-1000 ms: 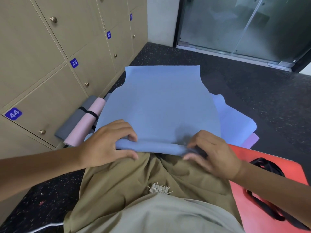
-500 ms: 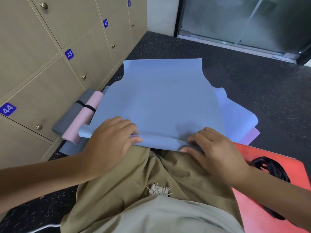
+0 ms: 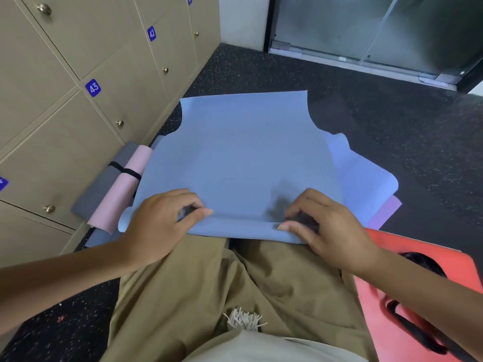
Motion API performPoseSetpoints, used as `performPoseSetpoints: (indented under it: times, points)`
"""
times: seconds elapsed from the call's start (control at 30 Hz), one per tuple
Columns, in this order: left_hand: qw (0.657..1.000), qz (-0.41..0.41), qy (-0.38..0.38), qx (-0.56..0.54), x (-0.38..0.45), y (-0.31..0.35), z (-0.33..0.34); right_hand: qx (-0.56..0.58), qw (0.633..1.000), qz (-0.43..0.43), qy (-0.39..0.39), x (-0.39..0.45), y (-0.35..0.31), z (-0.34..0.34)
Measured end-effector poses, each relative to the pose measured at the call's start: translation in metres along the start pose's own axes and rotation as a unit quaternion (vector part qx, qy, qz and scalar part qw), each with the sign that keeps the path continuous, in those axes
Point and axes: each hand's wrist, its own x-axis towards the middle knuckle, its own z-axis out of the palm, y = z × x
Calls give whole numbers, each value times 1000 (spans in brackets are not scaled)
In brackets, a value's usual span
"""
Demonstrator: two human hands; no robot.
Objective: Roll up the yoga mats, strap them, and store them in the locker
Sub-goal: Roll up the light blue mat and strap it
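In the middle of the frame a blue yoga mat [image 3: 240,158] lies spread flat on the dark speckled floor [image 3: 392,126], its long axis running from the person's lap at the bottom toward the glass door [image 3: 379,27] at the top. Its near edge is folded over into a first low roll running left to right across the frame. The left hand [image 3: 162,220] curls its fingers and thumb round the left part of that roll; the right hand [image 3: 326,226] pinches the right part. A lighter blue mat [image 3: 366,178] and a lilac one [image 3: 386,210] peek out beneath on the right. At centre left a rolled pink mat [image 3: 120,189] and a rolled grey mat [image 3: 104,184] lie side by side, bound by a black strap [image 3: 125,171], against tan lockers [image 3: 65,121]. Blue tags on the doors read 43 [image 3: 93,87] and 42 [image 3: 151,33]. At lower right black straps [image 3: 407,320] lie on a red mat [image 3: 418,283].
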Motion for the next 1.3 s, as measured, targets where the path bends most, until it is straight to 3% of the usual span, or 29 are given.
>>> performPoseSetpoints:
  times: [0.2,0.33,0.47,0.6,0.73,0.87,1.0,1.13,1.3]
  points:
    - [998,33,-59,3,-4,-7,-5,22,997,36,-67,24,4,-12]
    - [997,33,-73,13,1,-8,-6,123,990,51,-53,28,1,-11]
    - [996,-26,-87,-17,9,-7,-5,104,994,-24,-23,25,7,-6]
    - [979,-97,-170,-62,31,-6,-14,11,991,-126,-34,27,13,-8]
    - [976,-102,-181,-58,42,0,-16,-3,991,-116,-67,40,15,-12]
    - [995,-14,-81,-55,33,-6,-12,12,990,-44,-131,52,15,-19]
    - [989,127,-70,28,29,-15,-11,-28,988,-20,-149,58,9,-19]
    - [986,134,-88,47,35,-18,-12,11,989,26,-145,54,7,-16]
    - [984,117,-123,45,47,-16,-16,34,997,-30,-65,50,18,-12]
